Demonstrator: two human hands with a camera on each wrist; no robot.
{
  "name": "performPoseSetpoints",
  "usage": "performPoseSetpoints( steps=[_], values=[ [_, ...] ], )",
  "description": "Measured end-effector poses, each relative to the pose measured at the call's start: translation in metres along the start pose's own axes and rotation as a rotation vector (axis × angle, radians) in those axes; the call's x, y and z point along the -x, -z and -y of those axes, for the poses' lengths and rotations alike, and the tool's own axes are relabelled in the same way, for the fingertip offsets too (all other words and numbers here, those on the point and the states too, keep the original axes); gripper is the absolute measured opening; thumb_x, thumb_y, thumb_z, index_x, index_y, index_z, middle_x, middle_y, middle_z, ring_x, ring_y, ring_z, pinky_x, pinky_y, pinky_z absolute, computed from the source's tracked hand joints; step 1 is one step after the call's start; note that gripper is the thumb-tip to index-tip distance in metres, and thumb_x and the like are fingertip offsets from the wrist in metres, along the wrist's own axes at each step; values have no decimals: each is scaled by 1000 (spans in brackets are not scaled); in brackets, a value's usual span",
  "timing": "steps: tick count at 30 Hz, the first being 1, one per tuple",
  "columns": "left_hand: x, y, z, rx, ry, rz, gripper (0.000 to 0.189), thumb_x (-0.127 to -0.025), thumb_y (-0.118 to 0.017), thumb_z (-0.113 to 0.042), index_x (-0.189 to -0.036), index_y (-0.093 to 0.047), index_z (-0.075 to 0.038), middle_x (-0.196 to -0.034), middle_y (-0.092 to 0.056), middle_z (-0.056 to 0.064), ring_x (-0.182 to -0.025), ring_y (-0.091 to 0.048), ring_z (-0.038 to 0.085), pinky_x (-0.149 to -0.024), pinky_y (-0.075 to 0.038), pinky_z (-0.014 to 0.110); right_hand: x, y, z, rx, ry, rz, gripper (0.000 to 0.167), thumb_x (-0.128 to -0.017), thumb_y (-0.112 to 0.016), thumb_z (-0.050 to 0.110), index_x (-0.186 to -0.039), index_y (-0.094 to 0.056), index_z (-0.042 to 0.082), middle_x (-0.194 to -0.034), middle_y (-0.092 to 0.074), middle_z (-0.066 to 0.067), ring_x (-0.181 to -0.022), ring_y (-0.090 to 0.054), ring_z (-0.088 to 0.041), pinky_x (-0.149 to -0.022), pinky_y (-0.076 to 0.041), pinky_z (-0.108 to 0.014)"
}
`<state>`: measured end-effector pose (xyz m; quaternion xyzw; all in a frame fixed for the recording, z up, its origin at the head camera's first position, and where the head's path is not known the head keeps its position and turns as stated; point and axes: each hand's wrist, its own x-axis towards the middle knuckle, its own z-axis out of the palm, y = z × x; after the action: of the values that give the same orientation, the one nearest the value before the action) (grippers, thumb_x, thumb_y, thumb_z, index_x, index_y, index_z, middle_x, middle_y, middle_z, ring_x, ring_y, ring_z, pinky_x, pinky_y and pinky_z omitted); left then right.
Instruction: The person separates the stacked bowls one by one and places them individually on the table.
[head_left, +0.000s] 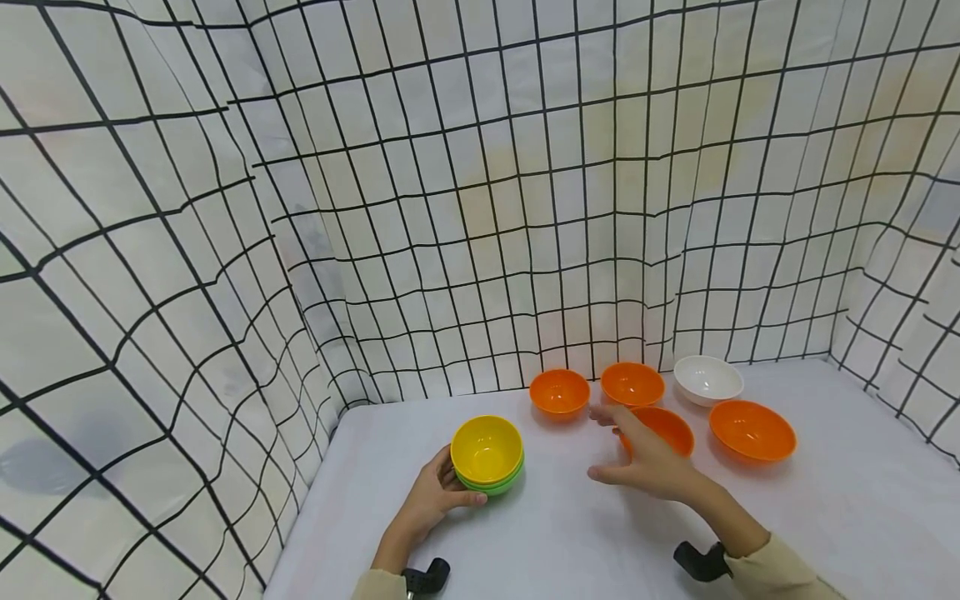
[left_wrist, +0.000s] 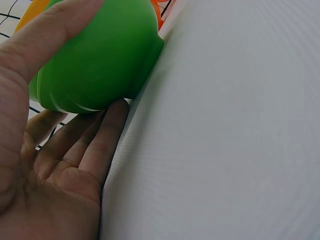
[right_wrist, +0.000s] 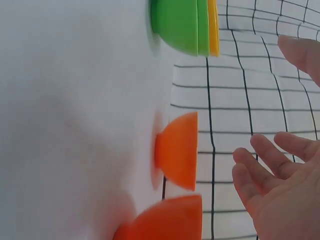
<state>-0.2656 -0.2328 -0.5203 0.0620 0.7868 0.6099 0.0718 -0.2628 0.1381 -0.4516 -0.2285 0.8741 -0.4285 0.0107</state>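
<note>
A yellow bowl (head_left: 486,450) sits nested on top of green bowls (left_wrist: 100,60), the stack standing on the white table. My left hand (head_left: 431,500) holds this stack at its left side, thumb at the front and fingers round the back; in the left wrist view the fingertips lie against the green wall close to the tabletop. To the right, my right hand (head_left: 652,458) hovers with nothing in it, thumb and fingers spread apart. In the head view it partly covers an orange bowl (head_left: 667,427). The right wrist view shows its palm and fingers (right_wrist: 270,165) beside the orange bowls.
Two small orange bowls (head_left: 559,393) (head_left: 632,383) stand along the back, with a white bowl (head_left: 708,380) to their right. A wider orange bowl (head_left: 752,430) is at the far right. Cloth walls with a black grid (head_left: 480,208) enclose the white table (head_left: 570,533) behind and at the sides.
</note>
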Motion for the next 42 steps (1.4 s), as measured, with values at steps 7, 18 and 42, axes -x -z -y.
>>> performPoseSetpoints(
  steps=[7,18,42],
  values=[
    [-1,0,2,2,-3,3,110,-71,-95,-25,-160,-31,-16,-162,-42,11,-147,-46,33,-118,-46,38,-26,-27,14,-55,-12,101,87,-79,-87,48,-148,-45,18,-146,-56,-11,-134,-52,-40,-109,-51,-62],
    [0,-3,2,-5,-20,4,108,-72,-94,-27,-160,-33,-18,-163,-42,9,-147,-46,33,-119,-44,40,-64,-72,21,-88,76,191,87,-82,-86,37,-152,-40,11,-152,-49,-10,-134,-54,-30,-114,-49,-53],
    [1,1,2,-4,-14,19,106,-74,-93,-27,-160,-31,-17,-163,-41,10,-147,-46,33,-117,-46,35,-96,-102,22,-115,54,278,113,-73,-91,45,-161,-25,19,-163,-37,-8,-141,-45,-27,-120,-41,-58]
  ],
)
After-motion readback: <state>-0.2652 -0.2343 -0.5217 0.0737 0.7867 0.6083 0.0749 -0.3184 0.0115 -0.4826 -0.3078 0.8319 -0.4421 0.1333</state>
